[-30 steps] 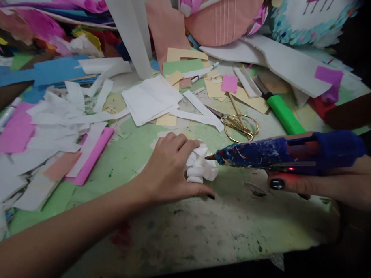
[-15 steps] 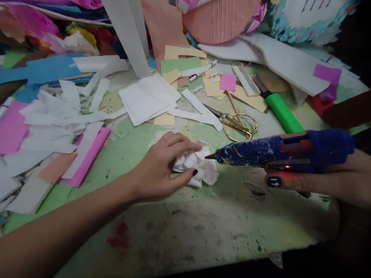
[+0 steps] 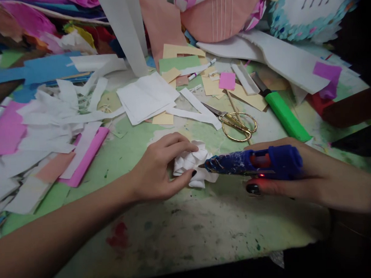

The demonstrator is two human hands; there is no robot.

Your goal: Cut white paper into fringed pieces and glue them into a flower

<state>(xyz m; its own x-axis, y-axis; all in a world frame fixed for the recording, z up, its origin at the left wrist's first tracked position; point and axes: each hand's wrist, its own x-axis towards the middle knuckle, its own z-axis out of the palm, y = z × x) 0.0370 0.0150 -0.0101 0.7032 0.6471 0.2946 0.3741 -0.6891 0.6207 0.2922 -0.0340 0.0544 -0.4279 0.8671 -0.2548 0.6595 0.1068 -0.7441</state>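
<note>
A crumpled white paper flower (image 3: 190, 161) lies on the stained green tabletop (image 3: 140, 238). My left hand (image 3: 163, 166) grips its left side between thumb and fingers. In my right hand (image 3: 296, 183) is a blue glue gun (image 3: 235, 162) with a small red light lit on its side. The gun points left, its nozzle over the flower near my left thumb; whether the tip touches the paper I cannot tell. My right fingers are mostly hidden behind the gun, but the dark-nailed thumb shows below it.
Gold-handled scissors (image 3: 238, 125) and a green-handled knife (image 3: 286, 115) lie beyond the gun. Stacked white paper squares (image 3: 147, 97) are behind the flower. White strips (image 3: 51, 123) and a pink roll (image 3: 89, 158) cover the left. White foam pieces (image 3: 286, 62) lie at the back right.
My right hand has moved left with the glue gun, bringing the nozzle from beside the flower to over it. My left hand keeps its grip on the flower.
</note>
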